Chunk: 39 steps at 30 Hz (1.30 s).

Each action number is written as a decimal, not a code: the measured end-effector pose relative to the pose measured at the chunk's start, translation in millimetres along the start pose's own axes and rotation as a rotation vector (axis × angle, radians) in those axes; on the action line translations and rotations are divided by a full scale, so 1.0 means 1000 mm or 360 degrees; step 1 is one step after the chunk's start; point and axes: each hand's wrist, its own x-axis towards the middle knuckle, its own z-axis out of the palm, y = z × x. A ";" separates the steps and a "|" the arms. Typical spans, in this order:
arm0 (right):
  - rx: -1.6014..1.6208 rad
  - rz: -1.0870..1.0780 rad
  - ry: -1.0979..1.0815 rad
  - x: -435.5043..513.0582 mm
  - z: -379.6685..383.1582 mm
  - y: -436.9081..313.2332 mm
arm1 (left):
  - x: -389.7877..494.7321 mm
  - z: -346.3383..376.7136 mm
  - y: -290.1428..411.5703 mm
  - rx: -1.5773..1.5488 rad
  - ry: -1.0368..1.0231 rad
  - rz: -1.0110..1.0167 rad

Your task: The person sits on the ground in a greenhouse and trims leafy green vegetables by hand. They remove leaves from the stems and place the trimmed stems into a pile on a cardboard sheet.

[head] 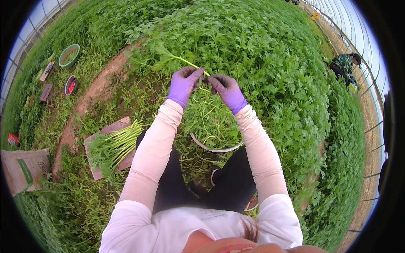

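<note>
My left hand (186, 83), in a soiled purple glove, pinches a pale green stalk (189, 63) whose feathery leaves point up and to the left. The stalk's lower end reaches my right hand (224, 88), gloved alike, with its thumb and fingertips closed at that end. Below both hands lies a round basin (218, 150) heaped with loose leaves and thin stems (207, 121). To the left of my knees, a bundle of trimmed leafy stalks (125, 144) rests on a flat board (95, 167).
Dense leafy plants (253, 41) grow ahead and to the right. A bare soil ridge (91, 91) runs along the left, with a green tub (69, 55), a metal bowl holding red things (70, 85) and a printed sack (27, 170) beyond. Another person (345, 67) crouches at far right.
</note>
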 end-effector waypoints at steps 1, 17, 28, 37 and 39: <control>-0.0010 -0.0025 0.0005 -0.002 -0.004 -0.002 | 0.001 -0.004 -0.001 0.0035 0.0011 0.0057; -0.0363 -0.0068 -0.0260 -0.020 -0.007 -0.043 | -0.049 0.032 0.048 0.1592 -0.0361 0.0990; -0.0605 0.0356 0.0058 -0.070 -0.133 -0.013 | -0.064 -0.194 0.025 0.2350 0.0052 0.0936; 0.0413 0.1643 0.1061 -0.375 -0.176 0.124 | -0.111 -0.319 -0.096 0.2454 0.0085 0.0589; 0.0410 0.1491 0.0909 -0.424 -0.167 0.130 | -0.114 -0.315 -0.107 0.2251 0.0078 0.0460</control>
